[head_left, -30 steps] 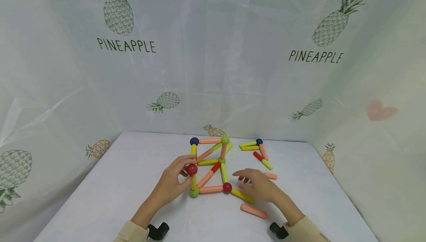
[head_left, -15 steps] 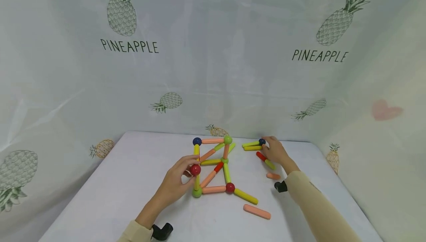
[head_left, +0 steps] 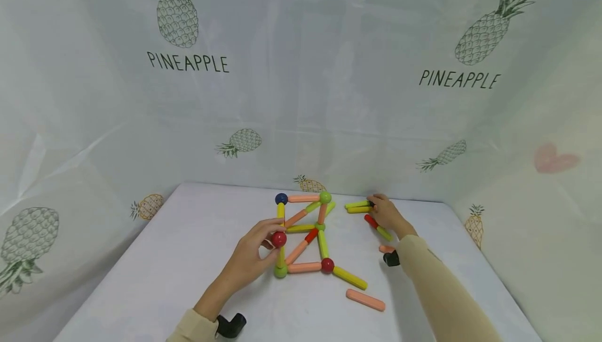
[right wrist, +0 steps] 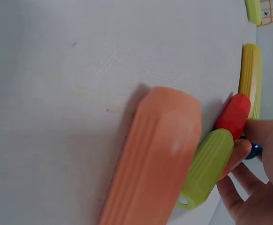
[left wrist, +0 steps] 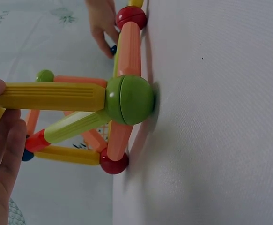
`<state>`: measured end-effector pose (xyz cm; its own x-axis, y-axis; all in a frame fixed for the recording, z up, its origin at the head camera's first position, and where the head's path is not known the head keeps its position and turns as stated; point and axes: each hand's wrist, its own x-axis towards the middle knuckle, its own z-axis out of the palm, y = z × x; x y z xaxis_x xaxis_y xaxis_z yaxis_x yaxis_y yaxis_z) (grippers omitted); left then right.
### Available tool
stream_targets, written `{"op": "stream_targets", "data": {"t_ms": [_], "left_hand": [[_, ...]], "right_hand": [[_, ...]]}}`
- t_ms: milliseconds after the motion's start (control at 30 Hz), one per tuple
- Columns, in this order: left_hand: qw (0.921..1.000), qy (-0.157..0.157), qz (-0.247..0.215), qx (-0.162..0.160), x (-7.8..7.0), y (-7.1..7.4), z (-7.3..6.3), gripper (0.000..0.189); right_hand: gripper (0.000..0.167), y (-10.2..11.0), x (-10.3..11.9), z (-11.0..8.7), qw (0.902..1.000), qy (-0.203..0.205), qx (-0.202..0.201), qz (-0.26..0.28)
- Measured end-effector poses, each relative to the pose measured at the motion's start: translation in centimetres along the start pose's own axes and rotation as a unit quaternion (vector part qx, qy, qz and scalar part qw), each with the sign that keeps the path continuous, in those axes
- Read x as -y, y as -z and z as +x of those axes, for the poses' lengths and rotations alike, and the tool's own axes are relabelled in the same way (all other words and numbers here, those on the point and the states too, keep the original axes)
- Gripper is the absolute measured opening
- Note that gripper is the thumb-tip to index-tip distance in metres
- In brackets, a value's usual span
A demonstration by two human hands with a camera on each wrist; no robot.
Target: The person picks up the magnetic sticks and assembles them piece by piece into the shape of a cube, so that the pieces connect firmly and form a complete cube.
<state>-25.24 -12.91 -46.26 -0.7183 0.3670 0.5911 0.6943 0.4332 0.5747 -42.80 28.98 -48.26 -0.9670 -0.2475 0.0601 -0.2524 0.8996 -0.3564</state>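
My left hand (head_left: 251,253) pinches a red ball (head_left: 279,239) on the left side of a frame of magnetic rods and balls. In the left wrist view, a yellow rod (left wrist: 52,96) runs from my fingers to a green ball (left wrist: 131,99) low on the table. Another red ball (head_left: 327,265) joins a salmon rod (head_left: 304,267) and a yellow rod (head_left: 350,278) at the front right. At the back right, my right hand (head_left: 388,212) has thumb and fingers around a dark blue ball (right wrist: 254,151), largely hidden in the head view. Yellow rods (head_left: 359,209) touch that ball's left side.
A red-and-green rod (head_left: 378,227) lies just in front of my right hand. Nearer, a salmon rod (head_left: 388,249) is partly covered by the sleeve. Another salmon rod (head_left: 365,300) lies front right. A pineapple-print curtain (head_left: 324,96) hangs behind the white table (head_left: 188,258).
My right hand has moved from beside the frame to the back right and closed its fingers on the blue ball. My left hand keeps its grip on the red ball.
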Motion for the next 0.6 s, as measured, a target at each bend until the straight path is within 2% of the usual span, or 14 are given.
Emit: {"op": "stream_targets", "data": {"t_ms": [167,367,467,600], "left_hand": [[1.0,0.005,0.002,0.005,0.0,0.0,0.1,0.053],[0.9998,0.015,0.001,0.008,0.1,-0.1,0.1,0.054],[0.9998,0.017,0.003,0.008,0.2,0.0,0.1,0.055],[0.9999,0.011,0.003,0.009,0.1,0.0,0.1,0.052]], "right_hand": [[0.042,-0.2,0.2,-0.4,0.9992,0.013,-0.033,-0.019],[0.027,-0.5,0.4,-0.6,0.9948,0.042,-0.082,-0.043],[0.021,-0.6,0.6,-0.5,0.9922,0.055,-0.094,-0.06],[0.018,-0.6,1.1,-0.4,0.9906,0.065,-0.089,-0.081]]}}
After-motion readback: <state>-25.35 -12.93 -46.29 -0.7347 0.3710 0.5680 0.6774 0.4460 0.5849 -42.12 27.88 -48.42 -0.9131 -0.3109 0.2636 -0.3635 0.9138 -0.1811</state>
